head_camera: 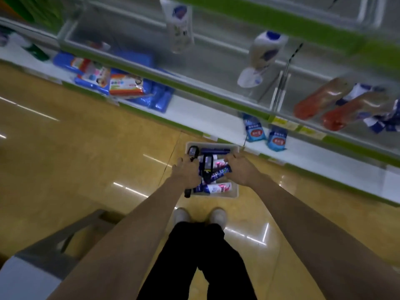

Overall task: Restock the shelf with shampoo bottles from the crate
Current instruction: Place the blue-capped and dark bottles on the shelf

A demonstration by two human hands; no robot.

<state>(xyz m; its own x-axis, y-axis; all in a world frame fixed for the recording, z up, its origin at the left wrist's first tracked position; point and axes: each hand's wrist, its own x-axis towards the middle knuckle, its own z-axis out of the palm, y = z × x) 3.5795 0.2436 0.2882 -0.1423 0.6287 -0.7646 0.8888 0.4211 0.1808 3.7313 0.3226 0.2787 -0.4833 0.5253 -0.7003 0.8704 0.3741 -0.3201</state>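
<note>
Head view, looking down past both forearms. Left hand (186, 172) is curled round a dark bottle (192, 155): top end pokes out above the knuckles, bottom end shows below the wrist at the crate's near-left corner. Right hand (239, 169) reaches into the crate (234, 192) from the right, fingers bent down onto a blue bottle (220, 172); whether it grips or only touches cannot be told, as the hand's back hides the fingertips.

Crate sits on the floor (86, 159) just in front of the person's shoes (200, 215), close to the base of the shelf (194, 87). It holds a jumble of bottles, dark, blue and one white-and-pink (218, 188), lying crossed over each other.

Shelf tiers above are sparsely filled: two white bottles (267, 49) standing, blue packs (129, 83) to the left, red packs (324, 98) to the right.

Risks, as judged:
- Bottles interlock, so lifting one may drag or tip a neighbour out over the low rim.
- The left hand's bottle is held mid-body and could snag the crate edge on the way up.
- Frame is motion-blurred and the head is tilting, so the reach to the shelf may be poorly aimed and knock a standing bottle.
</note>
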